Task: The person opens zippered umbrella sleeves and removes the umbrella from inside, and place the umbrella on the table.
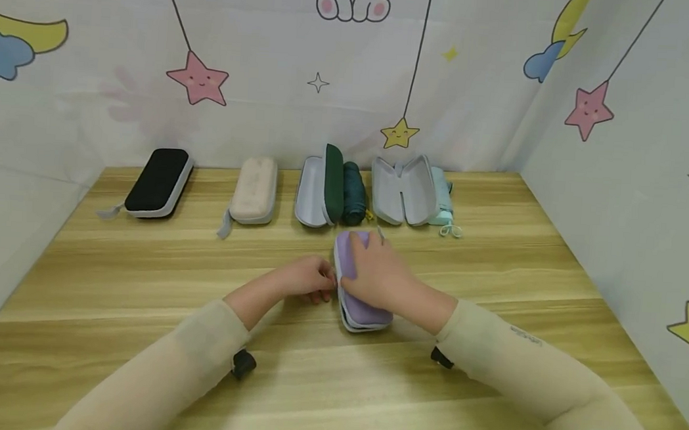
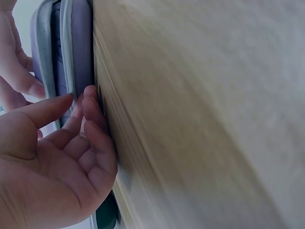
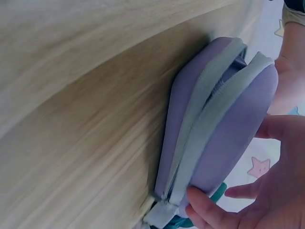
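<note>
A purple zip case with pale grey zip bands lies on the wooden table, its lid lowered and a gap showing along the rim. From above, my right hand grips the lid, thumb on the left side and fingers over the top; the right wrist view shows its fingers against the lid. At the case's left edge my left hand pinches the zip band between thumb and index finger, as the left wrist view shows. Dark fabric shows inside the gap. Whether a zip pull is between those fingertips is hidden.
Along the back stand a black case, a cream case, an opened green case beside a dark teal folded umbrella, and an opened grey-lined case beside a light blue folded umbrella. A patterned curtain hangs behind.
</note>
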Tool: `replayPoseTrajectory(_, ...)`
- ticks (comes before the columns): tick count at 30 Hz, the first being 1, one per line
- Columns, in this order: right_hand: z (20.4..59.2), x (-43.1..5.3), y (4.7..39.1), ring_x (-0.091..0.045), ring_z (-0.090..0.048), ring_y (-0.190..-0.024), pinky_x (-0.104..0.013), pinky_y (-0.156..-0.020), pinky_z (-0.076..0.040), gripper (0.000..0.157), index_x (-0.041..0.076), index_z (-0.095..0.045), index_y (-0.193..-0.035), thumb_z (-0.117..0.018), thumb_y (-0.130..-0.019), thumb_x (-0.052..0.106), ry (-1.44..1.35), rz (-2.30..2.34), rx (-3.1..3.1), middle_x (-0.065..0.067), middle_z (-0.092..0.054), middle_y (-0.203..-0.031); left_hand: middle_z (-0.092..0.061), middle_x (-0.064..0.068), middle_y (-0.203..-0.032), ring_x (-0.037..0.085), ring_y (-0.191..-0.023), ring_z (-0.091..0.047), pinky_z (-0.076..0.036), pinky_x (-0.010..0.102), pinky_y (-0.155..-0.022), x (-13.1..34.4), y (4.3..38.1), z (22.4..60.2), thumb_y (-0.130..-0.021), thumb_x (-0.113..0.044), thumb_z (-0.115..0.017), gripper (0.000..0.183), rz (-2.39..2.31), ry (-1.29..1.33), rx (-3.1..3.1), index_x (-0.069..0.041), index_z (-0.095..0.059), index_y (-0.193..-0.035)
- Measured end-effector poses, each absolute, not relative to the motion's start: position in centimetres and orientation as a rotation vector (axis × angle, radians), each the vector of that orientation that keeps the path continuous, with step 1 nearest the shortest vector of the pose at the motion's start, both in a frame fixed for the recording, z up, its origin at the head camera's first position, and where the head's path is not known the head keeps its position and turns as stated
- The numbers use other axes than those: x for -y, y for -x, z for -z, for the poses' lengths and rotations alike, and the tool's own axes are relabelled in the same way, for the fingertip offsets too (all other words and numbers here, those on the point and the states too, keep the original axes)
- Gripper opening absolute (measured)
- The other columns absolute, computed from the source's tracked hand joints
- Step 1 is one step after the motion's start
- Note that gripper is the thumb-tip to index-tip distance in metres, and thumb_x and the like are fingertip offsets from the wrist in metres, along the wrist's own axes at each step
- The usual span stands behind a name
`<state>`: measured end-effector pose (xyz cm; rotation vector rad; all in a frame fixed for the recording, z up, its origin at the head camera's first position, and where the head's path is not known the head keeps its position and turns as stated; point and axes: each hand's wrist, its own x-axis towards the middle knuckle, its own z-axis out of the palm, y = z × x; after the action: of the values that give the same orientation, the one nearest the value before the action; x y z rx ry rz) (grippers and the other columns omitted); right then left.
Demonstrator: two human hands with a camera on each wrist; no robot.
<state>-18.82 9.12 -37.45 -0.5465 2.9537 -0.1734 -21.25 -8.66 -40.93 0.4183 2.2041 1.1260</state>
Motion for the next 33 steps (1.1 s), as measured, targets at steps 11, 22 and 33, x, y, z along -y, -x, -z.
replayPoseTrajectory(11, 37.0, -11.8, 18.3, -0.037, -0.04, -0.133, -0.051, -0.1, -0.042, 0.071, 0.01, -0.024, -0.155, -0.053, -0.096, 0.038, 0.604, 0.405, -2.909, -0.023, -0.028, -0.151, -0.065, 0.004, -0.07, 0.013, -0.058, -0.06, -0.045, 0.025, -0.052, 8.4, 21.3, 40.9, -0.097, -0.016, -0.056, 0.017, -1.039, -0.363, -2.296, -0.004, -0.062, -0.086)
replayPoseTrajectory(22, 36.8, -15.3, 19.4, -0.034, -0.032, -0.138, -0.048, -0.111, -0.027, 0.043, 0.009, -0.056, -0.136, -0.056, -0.093, 0.008, 1.344, 0.468, -2.913, -0.017, -0.033, -0.153, -0.066, 0.003, -0.07, 0.013, -0.058, -0.061, -0.044, 0.025, -0.051, 8.2, 21.0, 40.5, -0.097, -0.015, -0.056, 0.018, -0.99, -0.384, -2.335, -0.004, -0.063, -0.084)
replayPoseTrajectory(33, 35.6, -17.5, 19.8, -0.033, -0.044, -0.131, -0.045, -0.107, -0.035, 0.02, 0.0, -0.072, -0.107, -0.061, -0.091, 0.005, 1.552, 0.396, -2.938, -0.016, -0.054, -0.135, -0.065, 0.003, -0.069, 0.012, -0.058, -0.061, -0.044, 0.024, -0.051, 8.2, 21.1, 40.7, -0.097, -0.014, -0.056, 0.018, -0.998, -0.38, -2.335, -0.004, -0.062, -0.083)
